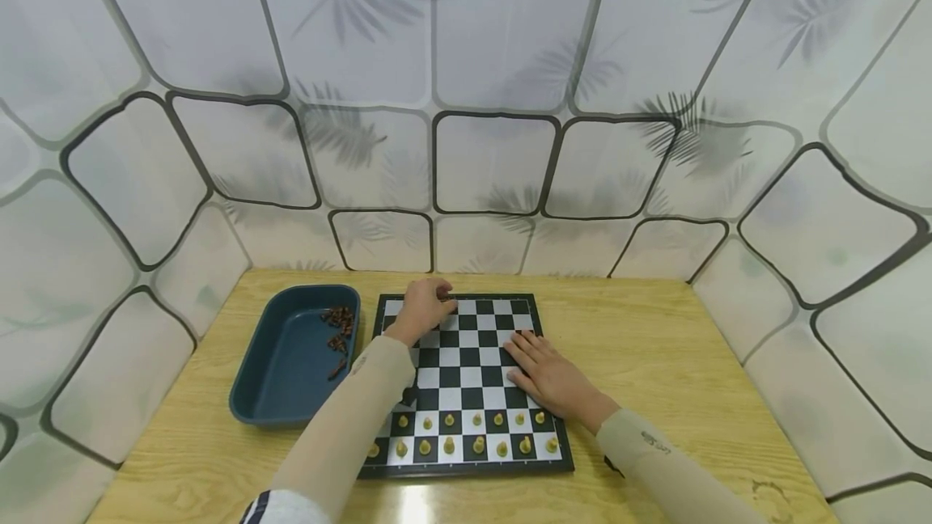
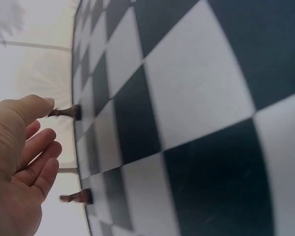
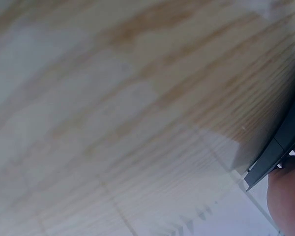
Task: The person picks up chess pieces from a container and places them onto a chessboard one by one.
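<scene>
Head view: caught left hand (image 1: pixel 422 312) over chessboard (image 1: pixel 470 357) at far edge; right hand (image 1: pixel 548 378) flat on right side, fingers straight, likely steadying it. Saw pale pieces (image 1: pixel 449 445) across two near rows, brown pieces (image 1: pixel 338 322) in blue tray (image 1: pixel 284 366) at left, presumably for easy reach.

Left wrist view: found thumb (image 2: pixel 35 105) at top of standing dark piece (image 2: pixel 65 113), other fingers loosely curled; couldn't tell if pinched.

Right wrist view: glimpsed only part of hand beside board edge.

Brown chess piece (image 2: pixel 67 112) upright on chessboard (image 1: pixel 470 377)

Beige sleeves (image 1: pixel 677 467) carry small dark markings (image 1: pixel 655 442) — the left meets white, dark-striped cloth (image 1: pixel 291 508).
</scene>
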The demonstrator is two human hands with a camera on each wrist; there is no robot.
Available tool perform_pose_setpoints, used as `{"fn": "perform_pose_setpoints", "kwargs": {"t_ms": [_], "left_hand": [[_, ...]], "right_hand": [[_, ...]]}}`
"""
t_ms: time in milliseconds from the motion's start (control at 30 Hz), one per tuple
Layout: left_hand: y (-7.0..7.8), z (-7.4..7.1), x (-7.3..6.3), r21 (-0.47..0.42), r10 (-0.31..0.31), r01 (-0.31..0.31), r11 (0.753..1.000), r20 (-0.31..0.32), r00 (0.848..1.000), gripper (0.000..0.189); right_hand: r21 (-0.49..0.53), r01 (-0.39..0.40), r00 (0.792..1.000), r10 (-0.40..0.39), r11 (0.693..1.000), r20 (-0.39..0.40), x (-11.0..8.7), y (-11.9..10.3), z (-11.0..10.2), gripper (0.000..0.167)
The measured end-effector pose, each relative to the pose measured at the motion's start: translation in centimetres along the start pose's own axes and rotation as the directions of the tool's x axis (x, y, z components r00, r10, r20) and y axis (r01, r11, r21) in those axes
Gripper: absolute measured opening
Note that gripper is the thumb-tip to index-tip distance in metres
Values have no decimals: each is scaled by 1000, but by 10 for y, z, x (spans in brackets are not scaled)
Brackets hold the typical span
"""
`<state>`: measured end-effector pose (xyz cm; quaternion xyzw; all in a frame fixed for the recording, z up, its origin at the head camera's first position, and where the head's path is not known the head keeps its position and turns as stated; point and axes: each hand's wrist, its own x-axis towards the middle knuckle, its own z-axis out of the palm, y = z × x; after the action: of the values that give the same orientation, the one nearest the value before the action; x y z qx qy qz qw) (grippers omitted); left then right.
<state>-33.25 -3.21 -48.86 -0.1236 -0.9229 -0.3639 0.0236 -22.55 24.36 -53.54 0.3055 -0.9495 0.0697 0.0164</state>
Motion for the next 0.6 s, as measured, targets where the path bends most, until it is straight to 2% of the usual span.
{"fn": "perform_pose_setpoints", "kwargs": {"t_ms": [200,367,600], "left_hand": [[3,-27,-1,-18,35,-36,999,-65,997,32],[-1,-53,-3,-20,87,-90,996,-134,987,28],[-19,-84,-11,-43,58,-67,997,-182,982,24]], "right_hand": [[4,-10,1000,10,1000,10,0,-1,-1,61],[10,-12,1000,12,1000,14,0,-2,-2,61],[-1,-7,1000,7,1000,-1,-1,-2,0,60]]}}
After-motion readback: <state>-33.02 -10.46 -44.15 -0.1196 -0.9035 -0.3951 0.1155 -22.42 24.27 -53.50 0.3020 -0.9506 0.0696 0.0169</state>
